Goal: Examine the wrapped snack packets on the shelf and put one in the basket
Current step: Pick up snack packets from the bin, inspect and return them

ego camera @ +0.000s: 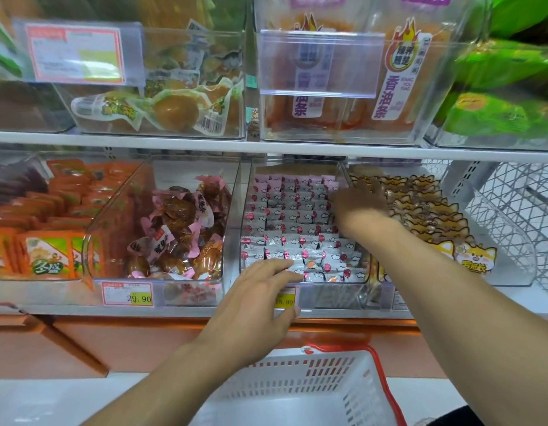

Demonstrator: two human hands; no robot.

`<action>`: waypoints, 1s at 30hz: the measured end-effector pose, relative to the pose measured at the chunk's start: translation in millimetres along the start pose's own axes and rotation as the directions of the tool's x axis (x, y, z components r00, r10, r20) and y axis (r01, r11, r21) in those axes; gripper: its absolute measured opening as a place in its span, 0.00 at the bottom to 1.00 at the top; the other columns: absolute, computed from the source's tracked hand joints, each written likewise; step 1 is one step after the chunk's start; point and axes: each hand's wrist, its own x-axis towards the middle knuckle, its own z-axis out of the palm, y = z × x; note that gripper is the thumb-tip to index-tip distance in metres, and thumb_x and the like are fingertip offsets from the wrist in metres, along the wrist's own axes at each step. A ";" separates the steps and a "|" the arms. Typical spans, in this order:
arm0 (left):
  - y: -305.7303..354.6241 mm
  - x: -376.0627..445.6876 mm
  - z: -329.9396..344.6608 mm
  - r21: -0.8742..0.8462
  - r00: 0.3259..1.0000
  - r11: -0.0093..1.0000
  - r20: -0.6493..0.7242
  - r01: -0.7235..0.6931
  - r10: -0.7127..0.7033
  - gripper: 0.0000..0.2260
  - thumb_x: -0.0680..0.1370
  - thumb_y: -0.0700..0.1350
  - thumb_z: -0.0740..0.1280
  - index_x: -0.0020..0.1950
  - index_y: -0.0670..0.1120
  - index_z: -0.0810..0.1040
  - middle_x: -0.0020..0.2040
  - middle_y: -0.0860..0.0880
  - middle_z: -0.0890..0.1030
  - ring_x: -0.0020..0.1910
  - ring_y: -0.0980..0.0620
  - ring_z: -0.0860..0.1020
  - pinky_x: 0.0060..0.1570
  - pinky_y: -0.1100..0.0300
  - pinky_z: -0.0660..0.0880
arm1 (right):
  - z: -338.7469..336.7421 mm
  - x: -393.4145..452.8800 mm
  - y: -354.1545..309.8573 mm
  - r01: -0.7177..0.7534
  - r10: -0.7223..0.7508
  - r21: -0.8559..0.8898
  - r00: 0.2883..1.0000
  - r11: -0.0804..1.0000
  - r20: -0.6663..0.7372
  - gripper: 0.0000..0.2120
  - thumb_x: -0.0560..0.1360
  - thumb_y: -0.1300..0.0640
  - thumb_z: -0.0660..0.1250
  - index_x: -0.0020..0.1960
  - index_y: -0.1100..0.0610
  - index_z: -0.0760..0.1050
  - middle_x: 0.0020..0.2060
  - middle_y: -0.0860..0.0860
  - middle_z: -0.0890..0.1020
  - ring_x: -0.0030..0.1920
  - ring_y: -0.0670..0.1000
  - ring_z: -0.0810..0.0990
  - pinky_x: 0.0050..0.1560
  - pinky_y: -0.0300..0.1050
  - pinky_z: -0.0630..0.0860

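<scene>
While your left hand [260,298] rests flat-fingered on the clear bin's [235,229] front edge, your right hand [358,199] reaches deep over the pink-and-white snack packets [294,210] — blurred, grip unclear. Below waits the white basket [300,392] — holding nothing visible.

light: bright, even | right hand [357,199] blurred (perhaps motion) | edges bowed

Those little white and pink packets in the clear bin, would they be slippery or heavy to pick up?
Probably light: each packet is small beside the hands. Likely a bit slippery and crinkly, since the wrappers look glossy. Pushing one would probably shift its neighbours, as they lie loose in rows.
</scene>
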 end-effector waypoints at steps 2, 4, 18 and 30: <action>-0.7 -0.1 -0.2 0.006 1.000 1.000 0.006 0.002 -0.002 0.24 0.79 0.57 0.69 0.74 0.61 0.70 0.75 0.64 0.64 0.73 0.67 0.56 0.61 0.80 0.41 | 1.2 3.1 -0.8 -0.005 0.005 0.014 1.000 1.000 0.006 0.29 0.77 0.63 0.64 0.77 0.48 0.67 0.76 0.53 0.69 0.79 0.58 0.59 0.78 0.62 0.47; -0.7 0.0 -0.9 0.010 1.000 1.000 0.017 0.007 -0.007 0.24 0.79 0.57 0.69 0.75 0.61 0.69 0.76 0.65 0.64 0.73 0.67 0.55 0.61 0.78 0.41 | 2.9 5.5 -1.7 -0.023 0.023 0.020 1.000 1.000 0.000 0.28 0.77 0.64 0.65 0.75 0.50 0.69 0.75 0.54 0.72 0.78 0.58 0.62 0.78 0.61 0.50; 4.7 -2.1 -9.6 -0.142 0.988 0.990 -0.150 -0.002 -0.019 0.18 0.79 0.50 0.71 0.69 0.59 0.75 0.69 0.68 0.69 0.73 0.69 0.60 0.71 0.75 0.51 | 0.1 -34.5 19.4 0.127 0.556 0.871 0.724 0.474 -0.408 0.04 0.82 0.58 0.61 0.55 0.58 0.72 0.42 0.53 0.80 0.43 0.57 0.78 0.40 0.51 0.71; 10.2 4.5 -24.6 -0.925 0.868 0.357 -0.067 0.131 -0.492 0.16 0.70 0.57 0.72 0.55 0.52 0.84 0.49 0.49 0.88 0.50 0.49 0.86 0.47 0.62 0.82 | -6.5 -137.6 -25.6 -0.055 0.159 0.808 0.970 -0.587 0.182 0.04 0.82 0.61 0.66 0.52 0.61 0.77 0.43 0.54 0.88 0.45 0.49 0.88 0.42 0.37 0.82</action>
